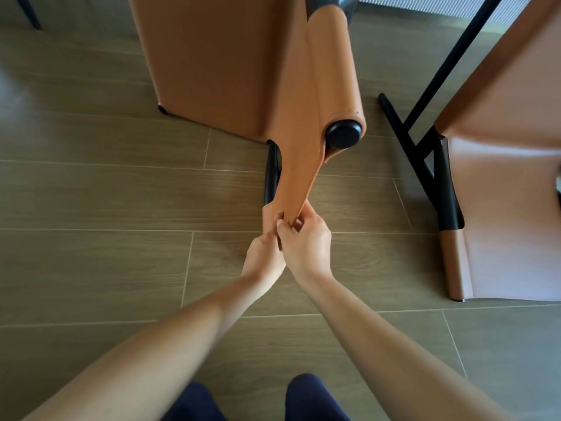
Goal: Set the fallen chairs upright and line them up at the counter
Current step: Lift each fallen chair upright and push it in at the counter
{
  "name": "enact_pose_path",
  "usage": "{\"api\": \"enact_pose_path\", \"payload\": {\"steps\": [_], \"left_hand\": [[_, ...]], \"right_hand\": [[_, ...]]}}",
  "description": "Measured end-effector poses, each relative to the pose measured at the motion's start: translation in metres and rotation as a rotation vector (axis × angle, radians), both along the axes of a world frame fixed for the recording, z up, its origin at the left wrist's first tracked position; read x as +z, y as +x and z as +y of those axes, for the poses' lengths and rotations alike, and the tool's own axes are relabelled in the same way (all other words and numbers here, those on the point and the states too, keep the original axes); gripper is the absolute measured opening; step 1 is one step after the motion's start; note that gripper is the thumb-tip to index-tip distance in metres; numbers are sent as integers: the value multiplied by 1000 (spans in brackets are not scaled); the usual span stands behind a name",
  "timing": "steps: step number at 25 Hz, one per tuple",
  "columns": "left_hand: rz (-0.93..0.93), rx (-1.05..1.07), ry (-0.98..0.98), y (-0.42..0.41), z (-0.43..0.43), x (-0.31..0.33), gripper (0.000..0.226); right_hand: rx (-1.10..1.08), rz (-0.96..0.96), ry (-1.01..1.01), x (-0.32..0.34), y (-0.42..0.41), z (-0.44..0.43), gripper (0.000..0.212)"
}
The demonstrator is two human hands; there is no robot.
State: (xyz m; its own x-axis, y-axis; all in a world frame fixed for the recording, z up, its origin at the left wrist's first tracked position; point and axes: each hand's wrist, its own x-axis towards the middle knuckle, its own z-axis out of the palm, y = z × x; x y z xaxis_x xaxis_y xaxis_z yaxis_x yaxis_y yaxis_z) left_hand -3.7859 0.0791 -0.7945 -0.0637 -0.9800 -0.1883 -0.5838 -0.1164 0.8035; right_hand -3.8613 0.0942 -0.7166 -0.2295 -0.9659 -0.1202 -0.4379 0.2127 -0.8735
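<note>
Centre frame, my left hand (264, 238) and right hand (307, 242) pinch the soft leather edge of the tan chair (224, 65). It looks heavy; its stiff black frame (271, 173) seems the firmer hold.

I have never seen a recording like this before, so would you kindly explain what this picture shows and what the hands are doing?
There is no machine here: a person works with bare hands. The single picture comes from a camera worn on the person's head, looking forward and down, which is why both forearms reach in from the bottom edge.

The left hand and the right hand meet in the middle, and both pinch the near leather edge of a tan leather chair with a black frame. From this steep angle I cannot tell whether that chair stands fully upright.

To the right is a second chair of the same kind, with its black legs stretched out along the wood-look floor, so it appears to lie on its side. The dark blue at the bottom is the person's trousers.
</note>
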Motion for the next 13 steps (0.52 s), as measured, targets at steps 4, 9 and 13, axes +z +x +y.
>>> {"api": "enact_pose_path", "payload": {"steps": [4,9,13], "left_hand": [[238,66,111,2,3,8,25],[18,-128,-29,4,3,32,43],[31,-41,-37,20,5,57,31]], "right_hand": [[32,15,0,-8,1,3,48],[71,32,-18,1,1,0,52],[130,24,-29,32,14,-4,63]]}}
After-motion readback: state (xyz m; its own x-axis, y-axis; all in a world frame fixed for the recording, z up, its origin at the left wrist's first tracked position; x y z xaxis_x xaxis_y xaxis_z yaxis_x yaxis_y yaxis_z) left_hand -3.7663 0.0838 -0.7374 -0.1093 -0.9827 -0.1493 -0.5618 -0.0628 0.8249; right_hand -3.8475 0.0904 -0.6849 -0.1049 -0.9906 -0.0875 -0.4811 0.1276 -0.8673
